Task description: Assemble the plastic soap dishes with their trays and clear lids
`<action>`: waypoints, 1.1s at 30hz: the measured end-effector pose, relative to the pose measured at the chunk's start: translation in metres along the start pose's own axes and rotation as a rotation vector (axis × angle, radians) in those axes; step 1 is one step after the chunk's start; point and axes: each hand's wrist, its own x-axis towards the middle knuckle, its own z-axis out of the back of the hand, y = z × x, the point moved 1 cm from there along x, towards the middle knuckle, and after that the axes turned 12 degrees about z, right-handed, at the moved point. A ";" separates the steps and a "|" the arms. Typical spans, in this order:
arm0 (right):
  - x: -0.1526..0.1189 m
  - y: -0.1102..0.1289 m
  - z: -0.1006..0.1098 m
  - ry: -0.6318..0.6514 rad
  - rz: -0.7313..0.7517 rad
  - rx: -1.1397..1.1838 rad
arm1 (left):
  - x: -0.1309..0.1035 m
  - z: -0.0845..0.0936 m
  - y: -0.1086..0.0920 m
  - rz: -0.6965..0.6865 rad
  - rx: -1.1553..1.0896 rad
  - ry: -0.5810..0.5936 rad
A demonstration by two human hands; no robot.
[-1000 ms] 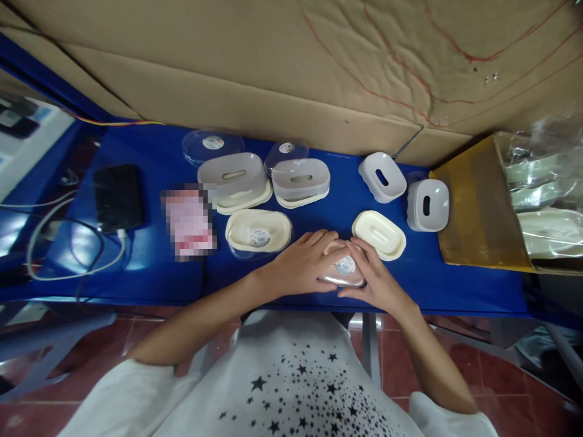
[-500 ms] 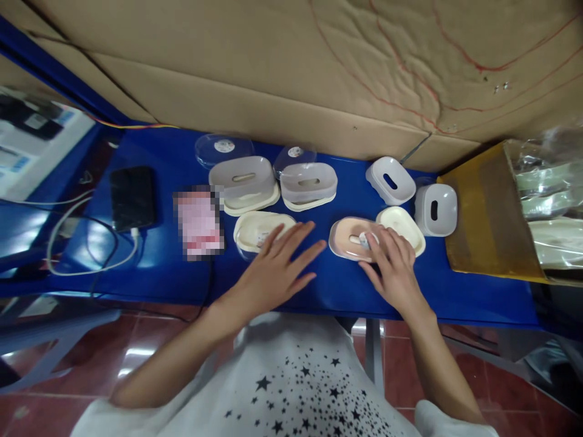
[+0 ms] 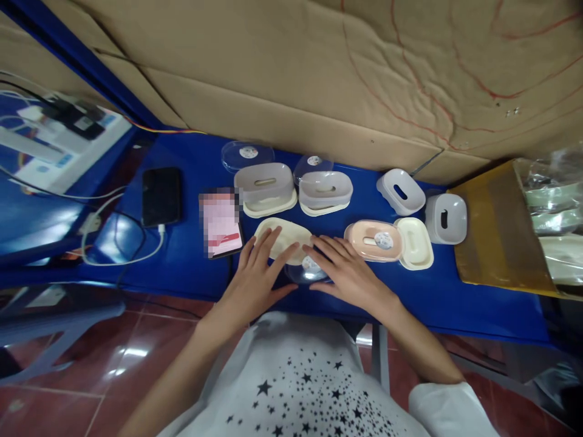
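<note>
A shallow cream oval tray point(image 3: 283, 238) lies on the blue table in front of me. My left hand point(image 3: 252, 273) is at its near left side, fingers apart over the rim. A clear plastic lid point(image 3: 303, 274) with a round sticker lies at the tray's near right edge. My right hand point(image 3: 350, 273) reaches over the lid and the tray's right end, fingers spread, partly hiding both. Right of that hand is a peach oval box point(image 3: 381, 237) under a clear stickered lid, beside another cream tray point(image 3: 415, 246). Neither hand is clearly gripping anything.
Two whitish slotted covers point(image 3: 266, 185) sit on cream trays at the back, clear lids point(image 3: 246, 156) behind them. Grey slotted covers point(image 3: 445, 220) stand right, near a cardboard box point(image 3: 487, 233) of wrapped pieces. Left are a phone point(image 3: 221, 227) and a cabled black device point(image 3: 161, 197).
My right hand has left the peach box and moved left to the cream tray and clear lid. The lid now shows at the tray's near right side. The view has shifted slightly.
</note>
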 end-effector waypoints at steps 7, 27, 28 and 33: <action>-0.016 0.007 -0.008 -0.120 -0.171 -0.076 | -0.003 0.003 0.012 -0.069 -0.023 0.029; 0.027 -0.030 0.029 -0.229 -0.154 -0.149 | -0.044 -0.011 -0.004 -0.100 -0.227 0.020; 0.018 -0.016 0.027 -0.224 -0.132 -0.130 | -0.045 -0.016 -0.003 -0.082 -0.251 -0.025; -0.024 0.036 0.006 -0.170 -0.072 -0.046 | -0.044 -0.030 -0.002 -0.072 -0.311 -0.119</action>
